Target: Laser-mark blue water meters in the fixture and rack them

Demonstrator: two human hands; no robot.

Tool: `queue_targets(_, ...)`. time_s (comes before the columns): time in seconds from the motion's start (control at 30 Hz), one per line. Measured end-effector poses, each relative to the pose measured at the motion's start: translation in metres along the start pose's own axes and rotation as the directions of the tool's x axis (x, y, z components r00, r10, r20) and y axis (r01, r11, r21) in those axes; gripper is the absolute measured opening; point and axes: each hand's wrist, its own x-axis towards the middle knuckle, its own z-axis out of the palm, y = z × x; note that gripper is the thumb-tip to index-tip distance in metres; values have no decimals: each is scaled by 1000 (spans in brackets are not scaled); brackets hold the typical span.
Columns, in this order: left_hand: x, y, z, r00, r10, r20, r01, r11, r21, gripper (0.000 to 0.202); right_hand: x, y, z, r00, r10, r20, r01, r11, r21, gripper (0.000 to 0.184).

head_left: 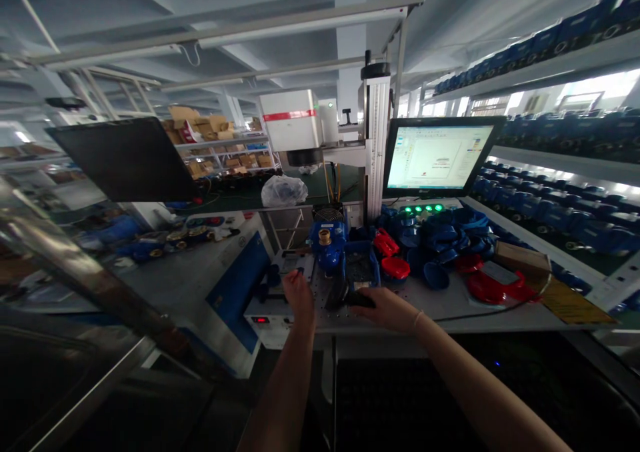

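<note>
My right hand (375, 305) is wrapped round the grip of a black handheld barcode scanner (339, 295), whose head points left over the front of the grey worktable (415, 309). My left hand (299, 294) is closed beside the table's left part; whatever its fingers may hold is too small to make out. Just beyond both hands stands a blue pump (330, 255) with a brass threaded port (325, 237) on top. A blue open housing part (361, 265) sits right of the pump, close to the scanner.
Above the pump hangs a white laser marking head (290, 122) on an upright column (376, 145). Red covers (395, 268) and blue plastic parts (455, 229) crowd the right side. A lit monitor (440, 155) stands behind them. Racks of blue pumps (545, 205) line the right.
</note>
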Motion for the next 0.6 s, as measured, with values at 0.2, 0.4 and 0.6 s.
queue_targets(0.2, 2, 1, -1, 1000, 12, 16, -12, 1000, -6, 23, -1, 30, -8, 994, -42, 102, 50, 996, -79, 44)
queue_targets(0.4, 0, 2, 0, 1000, 16, 7, -16, 1000, -6, 22, -2, 26, -8, 994, -10, -109, -23, 956, -293, 45)
queue_targets(0.6, 0, 0, 1, 1000, 13, 10, -13, 1000, 5, 23, 33, -5, 1, 796, -50, -604, 54, 998, -11, 52)
